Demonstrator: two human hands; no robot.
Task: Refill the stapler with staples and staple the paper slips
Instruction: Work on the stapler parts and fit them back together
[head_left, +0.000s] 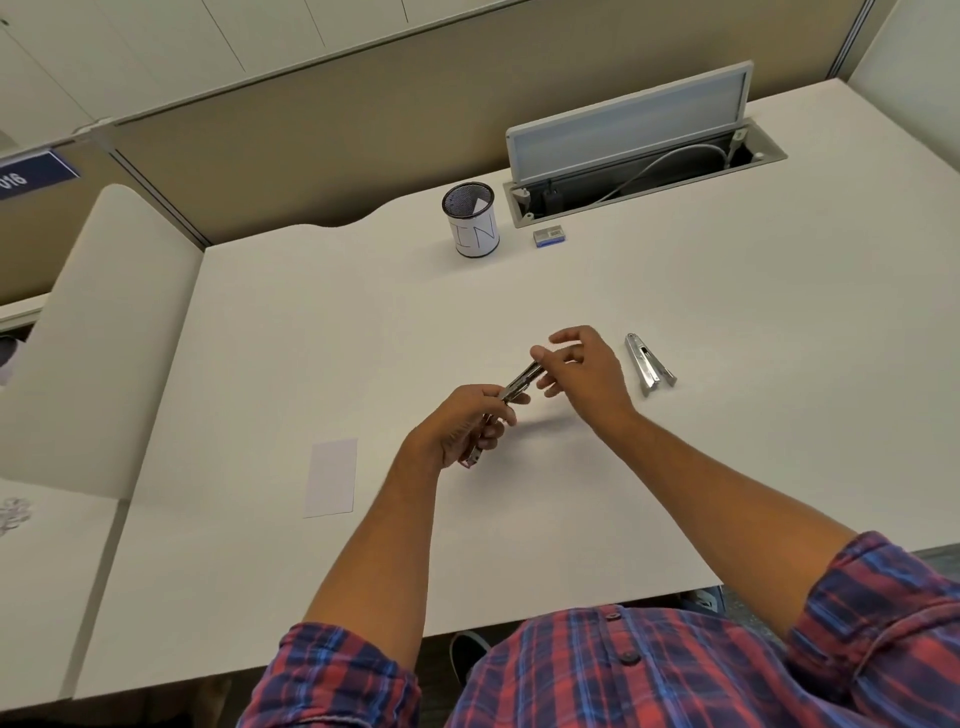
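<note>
Head view: small metal stapler (511, 387) held above mid-counter (727, 467), left hand (467, 423) curled round its rear, right hand (582, 364) pinching the front tip; likely light, rigid, slick, best gripped along the sides.

The person wore a plaid shirt (649, 670) of red and blue checks crossed by thin pale lines. A row of small dark buttons (628, 657) ran down the shirt's front placket. Both sleeves (337, 675) were rolled into thick cuffs at the elbows, so that both forearms (727, 483) below the cuffs were bare.
</note>
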